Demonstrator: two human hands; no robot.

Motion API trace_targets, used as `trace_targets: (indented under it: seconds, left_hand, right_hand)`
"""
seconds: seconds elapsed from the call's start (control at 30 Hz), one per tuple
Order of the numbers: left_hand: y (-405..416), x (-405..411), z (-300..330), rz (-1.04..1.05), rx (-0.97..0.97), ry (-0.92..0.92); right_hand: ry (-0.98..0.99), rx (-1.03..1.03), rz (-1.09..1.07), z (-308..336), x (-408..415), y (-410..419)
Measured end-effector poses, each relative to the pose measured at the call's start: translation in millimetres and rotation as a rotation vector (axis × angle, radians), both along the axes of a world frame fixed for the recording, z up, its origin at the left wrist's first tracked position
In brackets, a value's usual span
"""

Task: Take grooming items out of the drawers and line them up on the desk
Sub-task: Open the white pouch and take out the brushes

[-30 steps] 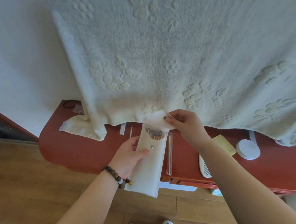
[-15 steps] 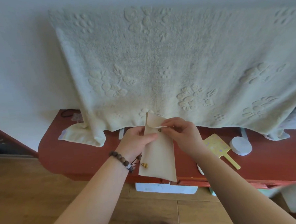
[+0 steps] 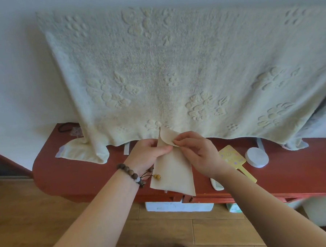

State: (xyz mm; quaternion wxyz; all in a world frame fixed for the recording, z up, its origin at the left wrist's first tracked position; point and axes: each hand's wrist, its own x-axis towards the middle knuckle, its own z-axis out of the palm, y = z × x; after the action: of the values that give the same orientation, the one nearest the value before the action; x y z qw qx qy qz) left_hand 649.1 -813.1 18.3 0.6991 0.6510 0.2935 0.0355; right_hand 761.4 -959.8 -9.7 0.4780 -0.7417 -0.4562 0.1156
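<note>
A cream cloth pouch (image 3: 172, 172) hangs upright above the front of the red desk (image 3: 76, 175). My left hand (image 3: 147, 154) grips its upper left edge, thumb across the front. My right hand (image 3: 195, 151) pinches the pouch's flap at the top and holds it folded down over the mouth, so the contents are hidden. On the desk to the right lie a yellow hand mirror (image 3: 234, 159), a white comb (image 3: 217, 184) partly behind my right forearm, and a round white container (image 3: 257, 157).
A large cream towel (image 3: 174, 75) hangs over the wall and drapes onto the desk's back edge. A dark hair tie (image 3: 64, 127) lies at the desk's far left corner. An open drawer (image 3: 178, 206) shows below the desk front. Wooden floor lies beneath.
The pouch's flap was open a second ago with dark items showing inside; my right hand has folded it down over the mouth. Both hands and pouch have lifted slightly.
</note>
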Motion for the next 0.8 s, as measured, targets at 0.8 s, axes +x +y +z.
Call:
trace_targets:
  seconds: [0.8]
  left_hand:
    - [-59.6,61.7,-103.6,0.086,0.058,0.181]
  right_hand:
    - [0.54,-0.305,-0.404,-81.8,25.1,-46.3]
